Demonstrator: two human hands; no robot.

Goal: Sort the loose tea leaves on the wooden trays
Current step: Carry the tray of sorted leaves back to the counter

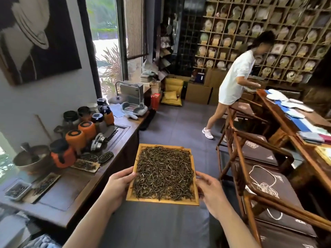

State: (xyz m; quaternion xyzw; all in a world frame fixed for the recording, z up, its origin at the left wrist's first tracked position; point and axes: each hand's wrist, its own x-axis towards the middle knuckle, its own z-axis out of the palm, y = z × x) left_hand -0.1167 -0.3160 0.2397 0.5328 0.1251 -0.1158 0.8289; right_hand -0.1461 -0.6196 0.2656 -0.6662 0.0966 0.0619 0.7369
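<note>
A square wooden tray (162,202) is held in the air over the grey floor, in the lower middle of the head view. Dark loose tea leaves (163,173) cover its inside in an even layer. My left hand (119,187) grips the tray's left rim, thumb on top. My right hand (209,191) grips the right rim the same way. More tea leaves lie on small flat trays (86,165) and in a small rectangular dish (17,191) on the counter to my left.
A dark wooden counter (75,192) runs along the left, with orange jars (76,139), a metal bowl (32,159) and tea ware. Wooden chairs (250,169) and a long table (293,138) stand on the right. A person in white (234,83) leans at the table's far end.
</note>
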